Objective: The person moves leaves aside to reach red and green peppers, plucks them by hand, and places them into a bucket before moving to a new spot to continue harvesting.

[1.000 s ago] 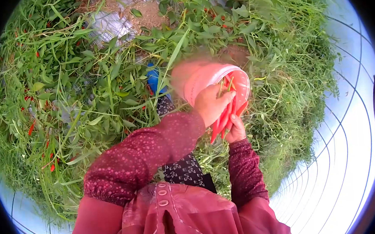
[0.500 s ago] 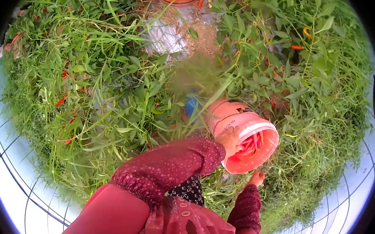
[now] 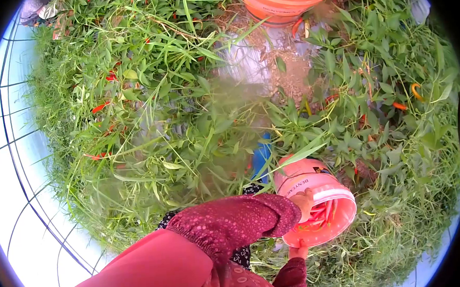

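Note:
A pink-orange bucket [image 3: 302,180] is tipped on its side among the plants, its mouth facing down and to the right. Several red chili peppers [image 3: 319,214] lie inside it. My left hand [image 3: 303,205] grips the upper left part of the rim, fingers curled over it. At the lower rim, my right hand [image 3: 299,251] holds on from below, with most of its fingers hidden by the bucket. Patterned maroon sleeve covers [image 3: 234,217] are on both arms.
An orange bucket [image 3: 285,6] full of red chili peppers stands at the top. Pepper plants [image 3: 179,94] with long grass surround me, with red chilies [image 3: 100,107] hanging among them. A blue boot-like thing [image 3: 261,160] shows beside the tipped bucket.
My right hand, just below the rim before, now touches the bucket's lower rim. The view has shifted, so more of the full orange bucket shows. My left hand stays on the rim.

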`<control>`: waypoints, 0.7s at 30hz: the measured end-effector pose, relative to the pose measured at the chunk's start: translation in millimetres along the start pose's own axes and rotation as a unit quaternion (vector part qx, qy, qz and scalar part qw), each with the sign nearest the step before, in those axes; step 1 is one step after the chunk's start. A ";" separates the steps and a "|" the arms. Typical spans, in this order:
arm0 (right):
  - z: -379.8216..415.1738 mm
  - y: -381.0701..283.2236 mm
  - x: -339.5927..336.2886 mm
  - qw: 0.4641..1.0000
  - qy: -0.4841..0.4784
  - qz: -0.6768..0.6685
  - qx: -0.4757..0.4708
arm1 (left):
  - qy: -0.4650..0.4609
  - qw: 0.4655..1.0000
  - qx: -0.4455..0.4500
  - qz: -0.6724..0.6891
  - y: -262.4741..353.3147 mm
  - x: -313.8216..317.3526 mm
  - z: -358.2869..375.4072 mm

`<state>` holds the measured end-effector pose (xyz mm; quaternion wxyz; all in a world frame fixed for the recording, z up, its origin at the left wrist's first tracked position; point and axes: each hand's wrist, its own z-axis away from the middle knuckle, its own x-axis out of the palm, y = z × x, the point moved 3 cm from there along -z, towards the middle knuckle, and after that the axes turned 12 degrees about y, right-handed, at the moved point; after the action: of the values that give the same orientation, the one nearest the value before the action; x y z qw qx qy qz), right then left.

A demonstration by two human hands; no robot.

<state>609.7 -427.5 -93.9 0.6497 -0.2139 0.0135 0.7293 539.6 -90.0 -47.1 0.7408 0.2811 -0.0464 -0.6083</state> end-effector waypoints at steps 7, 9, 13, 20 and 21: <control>112.2 -48.0 67.3 0.957 0.091 0.161 -0.223 | 0.014 0.994 -0.002 0.107 -26.8 -96.7 7.5; 172.0 -75.2 95.9 0.943 0.088 0.175 -0.270 | 0.069 0.990 0.018 0.121 -26.7 -131.9 43.1; 264.1 -108.5 149.8 0.899 -0.028 0.243 -0.364 | 0.134 0.972 0.029 0.190 -51.9 -192.6 111.6; 340.6 -107.9 280.3 0.800 -0.169 0.321 -0.477 | 0.265 0.864 0.101 0.416 -105.9 -271.7 170.2; 334.0 -104.9 301.1 0.791 -0.208 0.325 -0.475 | 0.252 0.859 0.091 0.437 -109.9 -289.2 173.0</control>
<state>592.1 -28.2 137.2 0.1780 -0.3218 -0.4014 0.8388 298.4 104.7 124.9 0.8880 0.4418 -0.0315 -0.1237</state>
